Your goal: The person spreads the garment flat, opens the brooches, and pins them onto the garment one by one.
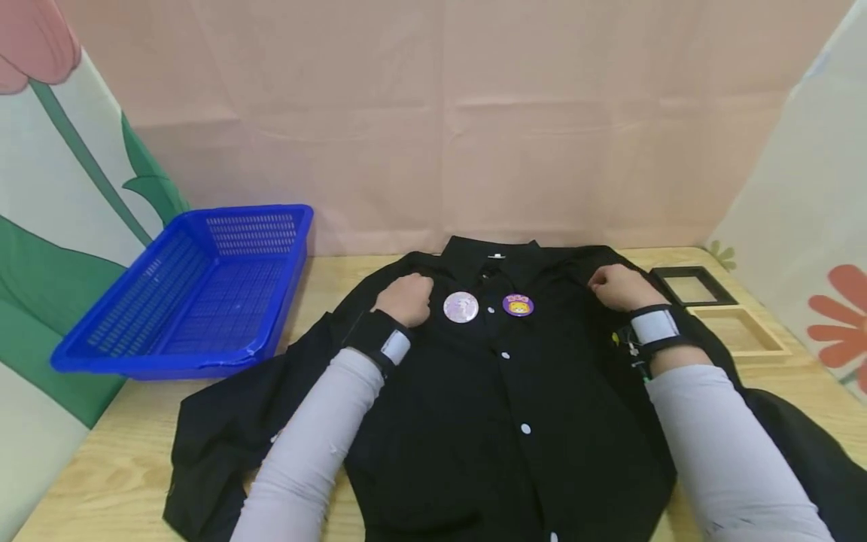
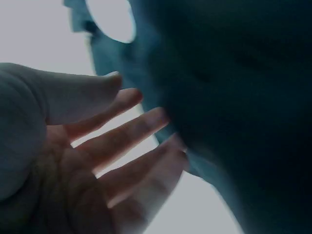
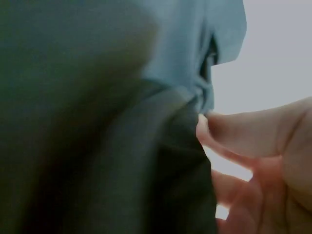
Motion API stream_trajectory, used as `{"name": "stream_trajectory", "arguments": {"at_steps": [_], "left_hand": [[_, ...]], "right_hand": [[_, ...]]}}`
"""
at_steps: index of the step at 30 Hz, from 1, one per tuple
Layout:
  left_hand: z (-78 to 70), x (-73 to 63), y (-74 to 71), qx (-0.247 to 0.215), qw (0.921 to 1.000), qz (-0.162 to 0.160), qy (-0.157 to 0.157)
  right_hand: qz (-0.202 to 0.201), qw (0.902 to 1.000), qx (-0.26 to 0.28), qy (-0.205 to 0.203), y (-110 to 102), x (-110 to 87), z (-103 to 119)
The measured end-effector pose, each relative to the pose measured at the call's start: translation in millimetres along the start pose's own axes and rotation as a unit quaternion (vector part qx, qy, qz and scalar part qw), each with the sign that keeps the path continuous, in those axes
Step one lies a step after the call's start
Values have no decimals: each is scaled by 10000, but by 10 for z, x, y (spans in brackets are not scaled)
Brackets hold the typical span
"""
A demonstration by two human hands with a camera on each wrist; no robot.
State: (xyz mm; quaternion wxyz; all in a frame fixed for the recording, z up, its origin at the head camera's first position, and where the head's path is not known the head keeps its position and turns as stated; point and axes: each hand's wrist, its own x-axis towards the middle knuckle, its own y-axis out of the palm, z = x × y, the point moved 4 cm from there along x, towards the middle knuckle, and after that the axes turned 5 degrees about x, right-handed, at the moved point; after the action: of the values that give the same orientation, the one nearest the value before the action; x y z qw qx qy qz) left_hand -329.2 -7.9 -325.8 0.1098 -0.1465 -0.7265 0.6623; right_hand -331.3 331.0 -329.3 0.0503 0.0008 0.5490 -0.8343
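A black button-up shirt lies front up, collar at the back, sleeves spread to both sides. Two round badges are on its chest: a pale purple badge and a purple badge with a yellow figure. My left hand is over the shoulder on the left. In the left wrist view its fingers are loosely bent and spread beside the cloth, thumb apart from them. At the opposite shoulder, my right hand pinches the shirt cloth between thumb and forefinger.
A blue plastic basket stands at the left on the wooden table. At the right lie a black frame and a pale wooden frame, partly behind my right arm. A pink cloth backdrop rises behind the table.
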Motion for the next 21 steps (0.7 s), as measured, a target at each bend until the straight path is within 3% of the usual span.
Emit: {"name": "stream_trajectory", "arguments": {"at_steps": [3,5,10,16,18,21], "left_hand": [[199,32,73,112,9979,584,-245],[291,67,100,75,9968,719,-331],[458,191,160,-62,9961,729,-490],[573,309,289,-68,9943,924,-534],[577,313,290,-77,9943,933,-503],[538,204,221,-256,9954,835,-385]], "right_hand": [[450,9989,-102,23,73,-17,-37],[496,9985,-205,82,108,-13,-54],[455,9973,-441,362,143,3,-118],[658,9934,-400,854,257,18,-345],[757,9934,-419,759,275,36,-385],[852,9946,-326,496,271,23,-379]]}}
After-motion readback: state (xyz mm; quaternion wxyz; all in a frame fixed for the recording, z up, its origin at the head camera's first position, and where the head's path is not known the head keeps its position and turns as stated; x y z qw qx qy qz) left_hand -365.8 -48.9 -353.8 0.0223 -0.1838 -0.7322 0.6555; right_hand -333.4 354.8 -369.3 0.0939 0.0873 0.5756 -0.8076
